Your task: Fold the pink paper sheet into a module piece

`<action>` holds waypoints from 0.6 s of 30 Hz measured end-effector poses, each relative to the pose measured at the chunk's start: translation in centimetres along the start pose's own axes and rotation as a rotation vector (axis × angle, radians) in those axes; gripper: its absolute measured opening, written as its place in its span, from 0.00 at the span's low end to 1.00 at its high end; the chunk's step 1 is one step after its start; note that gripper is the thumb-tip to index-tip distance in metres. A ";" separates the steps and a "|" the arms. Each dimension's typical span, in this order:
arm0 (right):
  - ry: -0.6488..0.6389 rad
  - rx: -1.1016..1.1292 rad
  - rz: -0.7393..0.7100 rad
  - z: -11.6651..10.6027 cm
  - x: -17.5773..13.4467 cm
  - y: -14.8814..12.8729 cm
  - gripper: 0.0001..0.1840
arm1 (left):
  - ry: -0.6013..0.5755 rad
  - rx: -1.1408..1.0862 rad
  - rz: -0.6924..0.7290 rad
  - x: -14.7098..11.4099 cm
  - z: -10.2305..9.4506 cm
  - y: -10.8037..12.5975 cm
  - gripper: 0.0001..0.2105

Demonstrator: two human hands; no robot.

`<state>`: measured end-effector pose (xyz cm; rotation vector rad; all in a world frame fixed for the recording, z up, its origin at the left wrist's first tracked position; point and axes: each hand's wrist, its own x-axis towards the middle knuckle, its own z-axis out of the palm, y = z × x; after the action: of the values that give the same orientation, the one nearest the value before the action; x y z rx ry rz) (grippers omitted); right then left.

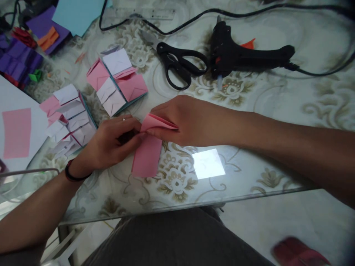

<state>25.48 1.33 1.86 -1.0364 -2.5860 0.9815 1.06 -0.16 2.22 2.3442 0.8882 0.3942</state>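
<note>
1. Surface: found a table (277, 151) under a glossy clear top, patterned with floral scrolls in olive and beige on pale ground; noted a bright white patch (209, 163) near the front edge.
2. Room: observed pale floor (257, 221) beyond the edge; a blurred red item (296, 251) at lower right, too unclear to identify; dark trousers (177, 240) at the table's front.
3. Far side: recorded black scissors (169, 57) just beside a black glue gun (224, 50); a black cord (241, 16) running behind both; a clear ruler (155, 14) near the cord.
4. Left side: logged two folded paper blocks (118, 79) in pink and white with teal edging; a white sheet (16, 94) bearing a pink rectangle (16, 133); a light blue sheet (77, 16) and purple folded paper (19, 62) farther back.
5. Item in hand: located a pink paper strip (146, 157) between both hands, at the table's front part, right of the blocks; plain and matt, with flat lower length and upper end bent over into a narrow fold.
6. Grip: found the left hand (113, 142) pinching the strip's left edge; the right hand (185, 120) closed on the folded end.
</note>
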 end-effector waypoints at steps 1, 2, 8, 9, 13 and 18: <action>0.005 0.003 -0.010 0.0 0.0 0.0 0.15 | 0.000 0.001 0.000 0.0 0.0 0.0 0.08; 0.009 0.004 -0.015 0.0 0.0 0.1 0.15 | 0.000 0.001 -0.003 0.0 0.0 0.0 0.08; -0.003 -0.001 -0.015 0.1 0.1 0.1 0.13 | 0.000 -0.004 -0.018 0.1 0.0 0.1 0.09; -0.004 0.006 -0.015 0.1 0.1 0.1 0.12 | -0.001 -0.006 -0.021 0.1 0.0 0.1 0.10; -0.004 0.025 -0.004 0.1 0.2 0.0 0.12 | -0.001 -0.007 -0.034 0.1 0.0 0.1 0.10; -0.017 0.038 0.014 0.0 0.1 -0.2 0.12 | -0.008 -0.003 -0.033 0.0 0.0 0.1 0.09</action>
<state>25.30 1.32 1.97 -1.0422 -2.5663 1.0430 1.10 -0.22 2.23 2.3238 0.9206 0.3728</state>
